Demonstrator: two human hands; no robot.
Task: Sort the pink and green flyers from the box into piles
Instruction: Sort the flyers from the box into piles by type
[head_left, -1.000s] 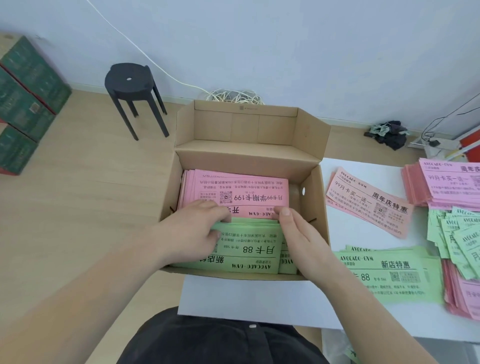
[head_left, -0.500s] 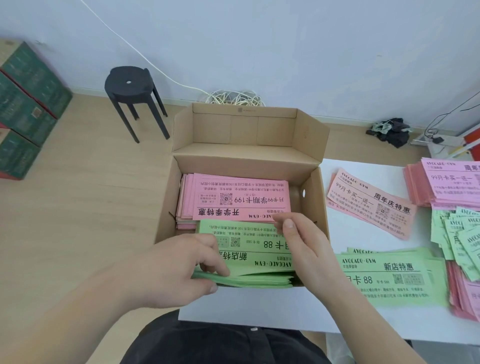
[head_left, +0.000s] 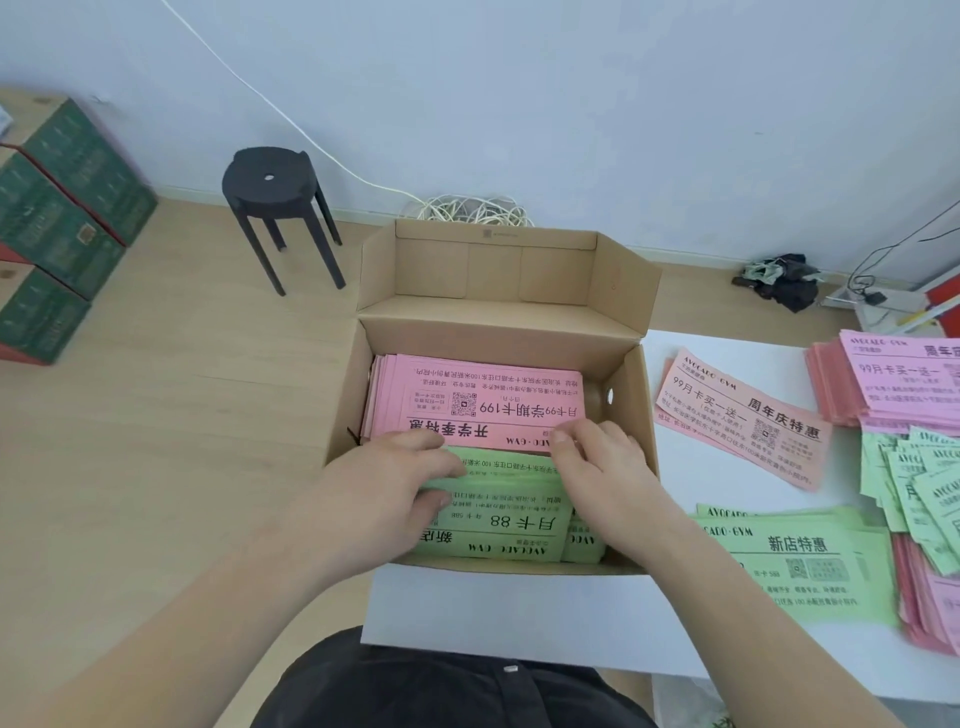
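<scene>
The left grip (head_left: 395, 483) pinches the left end of the green flyers (head_left: 509, 519), thumb below and fingers above. The right grip (head_left: 597, 467) curls its fingers over their far edge. The green flyers lie in the near half of the box (head_left: 631, 405), with the pink flyers (head_left: 483, 395) behind them. The box stands on the desk (head_left: 519, 608), beside a pink pile (head_left: 737, 415) and a green pile (head_left: 800, 561).

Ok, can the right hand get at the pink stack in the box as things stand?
Probably yes: the box is open on top, the pink stack lies uncovered, and the right hand has fingertips at its near edge.
</scene>
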